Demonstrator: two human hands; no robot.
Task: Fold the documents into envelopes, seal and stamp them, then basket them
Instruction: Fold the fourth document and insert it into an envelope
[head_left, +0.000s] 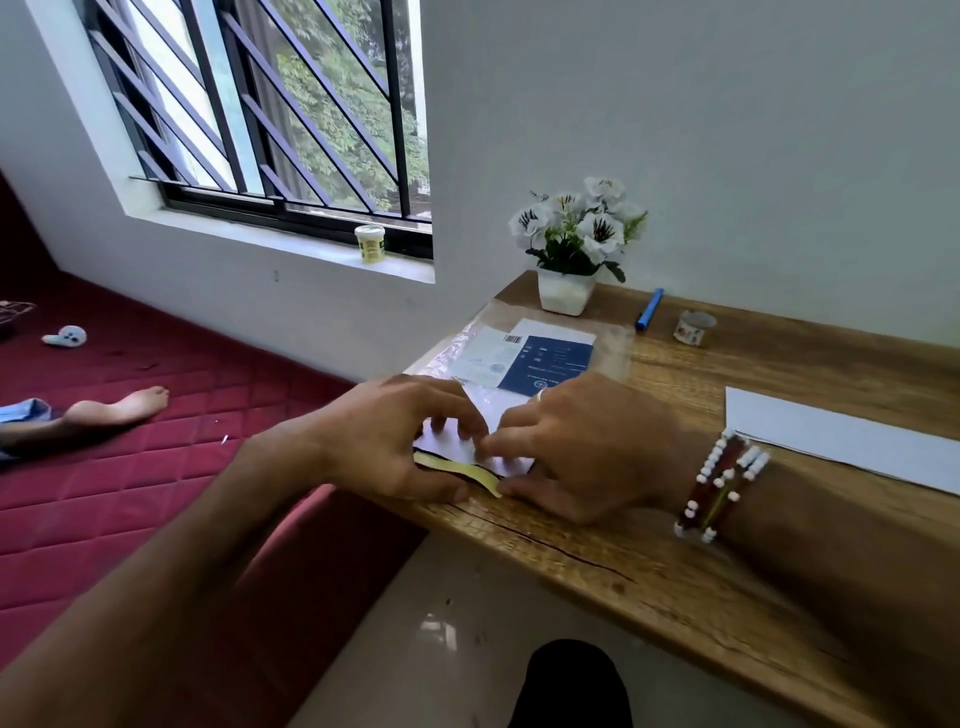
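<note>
Both hands work a white envelope (510, 463) at the table's (675, 551) near-left edge. Left hand (395, 441) grips it w/ curled fingers; right hand (582, 447) pinches its edge by the yellow strip (480, 475). Blank sheet (831, 441) lies well apart, right side.

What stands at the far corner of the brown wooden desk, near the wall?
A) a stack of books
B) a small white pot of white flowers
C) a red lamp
B: the small white pot of white flowers stands at the far corner of the brown wooden desk, beside the wall.
</note>
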